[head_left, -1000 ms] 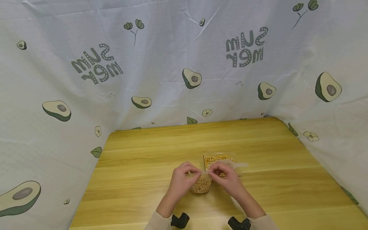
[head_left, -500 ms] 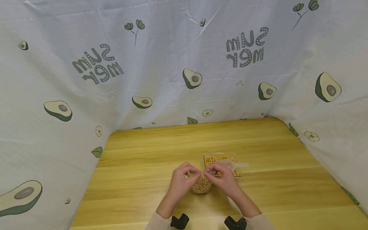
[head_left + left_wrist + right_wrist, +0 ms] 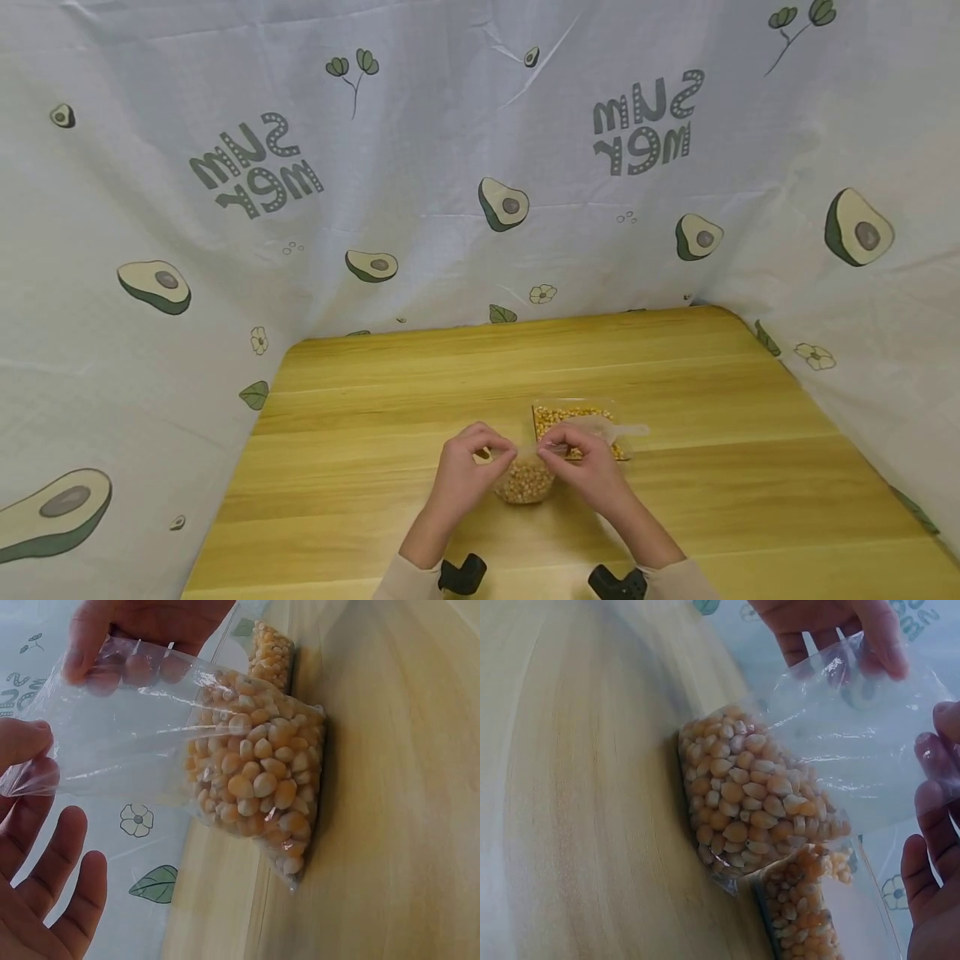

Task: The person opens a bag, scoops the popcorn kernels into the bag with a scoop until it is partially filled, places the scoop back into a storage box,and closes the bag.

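Observation:
A clear plastic bag (image 3: 523, 483), its lower part filled with corn kernels, stands on the table between both hands. My left hand (image 3: 467, 467) pinches the left side of the bag's mouth between thumb and index finger. Opposite it, my right hand (image 3: 587, 467) pinches the right side. In the left wrist view the bag's upper film (image 3: 127, 727) is stretched between the hands, above the kernels (image 3: 255, 765). The right wrist view shows the remaining fingers of the right hand (image 3: 937, 877) spread loosely below its pinch.
Just behind the right hand is a clear rectangular container (image 3: 573, 400) of corn kernels. A translucent white scoop (image 3: 600, 427) lies on them, its handle past the right rim. Avocado-print cloth (image 3: 435, 183) surrounds the wooden table (image 3: 405, 375) at the back and sides.
My right hand has shifted slightly left along the bag's mouth. My left hand has then moved slightly left. Bag, container and scoop stay about where they were.

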Demonstrator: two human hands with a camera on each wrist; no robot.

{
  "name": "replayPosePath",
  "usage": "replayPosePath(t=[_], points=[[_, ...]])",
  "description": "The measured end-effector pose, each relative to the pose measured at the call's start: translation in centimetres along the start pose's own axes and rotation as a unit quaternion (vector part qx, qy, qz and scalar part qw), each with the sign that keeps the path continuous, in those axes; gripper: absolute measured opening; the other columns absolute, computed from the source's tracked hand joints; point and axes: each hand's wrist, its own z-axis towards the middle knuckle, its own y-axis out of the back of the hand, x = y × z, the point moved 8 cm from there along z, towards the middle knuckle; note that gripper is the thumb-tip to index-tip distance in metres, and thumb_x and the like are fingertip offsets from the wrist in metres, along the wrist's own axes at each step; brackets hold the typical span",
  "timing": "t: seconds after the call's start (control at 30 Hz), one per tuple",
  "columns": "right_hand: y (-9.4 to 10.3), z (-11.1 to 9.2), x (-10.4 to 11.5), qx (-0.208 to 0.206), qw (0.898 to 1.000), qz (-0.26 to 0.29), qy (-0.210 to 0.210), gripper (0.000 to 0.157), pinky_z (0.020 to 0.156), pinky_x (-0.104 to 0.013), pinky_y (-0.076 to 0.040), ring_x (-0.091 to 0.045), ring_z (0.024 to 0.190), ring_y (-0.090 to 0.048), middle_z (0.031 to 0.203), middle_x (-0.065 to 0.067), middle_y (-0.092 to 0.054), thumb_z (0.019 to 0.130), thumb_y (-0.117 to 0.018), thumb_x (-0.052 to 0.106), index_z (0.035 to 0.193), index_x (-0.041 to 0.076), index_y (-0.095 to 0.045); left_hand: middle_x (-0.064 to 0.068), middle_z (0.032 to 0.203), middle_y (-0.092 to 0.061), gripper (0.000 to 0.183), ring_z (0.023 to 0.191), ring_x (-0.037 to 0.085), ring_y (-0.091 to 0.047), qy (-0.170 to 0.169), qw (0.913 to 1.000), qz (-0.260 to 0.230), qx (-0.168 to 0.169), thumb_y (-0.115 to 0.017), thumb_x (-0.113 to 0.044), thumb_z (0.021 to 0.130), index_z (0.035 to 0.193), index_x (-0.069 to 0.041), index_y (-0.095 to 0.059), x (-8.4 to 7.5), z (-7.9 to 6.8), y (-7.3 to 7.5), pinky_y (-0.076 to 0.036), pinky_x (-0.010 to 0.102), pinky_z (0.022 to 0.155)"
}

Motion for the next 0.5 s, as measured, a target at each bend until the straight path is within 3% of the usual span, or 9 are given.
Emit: replayPosePath(t=[0.23,0.5], points=[[0.15,0.04,0.21,0.01,1.0,0.008,0.0,0.019,0.069,-0.024,-0.051,-0.002,0.079,-0.059,0.088,-0.003,-0.069,0.085,-0.071,-0.007,0.089,0.012,-0.069,-0.004,0.088,-0.071,0.005,0.082,0.009,-0.063,-0.001,1.0,-0.006,-0.002,-0.076,-0.018,0.089,0.086,-0.016,-0.078,0.02,0.01,0.12,-0.054,0.028,0.078],[-0.23,0.29,-0.04,0.032,0.999,-0.033,-0.027,0.015,0.077,-0.025,-0.053,-0.002,0.089,-0.062,0.096,-0.002,-0.073,0.089,-0.073,0.006,0.1,0.015,-0.07,-0.002,0.093,-0.07,0.007,0.086,0.01,-0.063,0.016,0.9996,-0.022,0.001,-0.077,-0.022,0.088,0.094,-0.018,-0.078,0.2,-0.16,0.06,-0.052,0.025,0.078]])
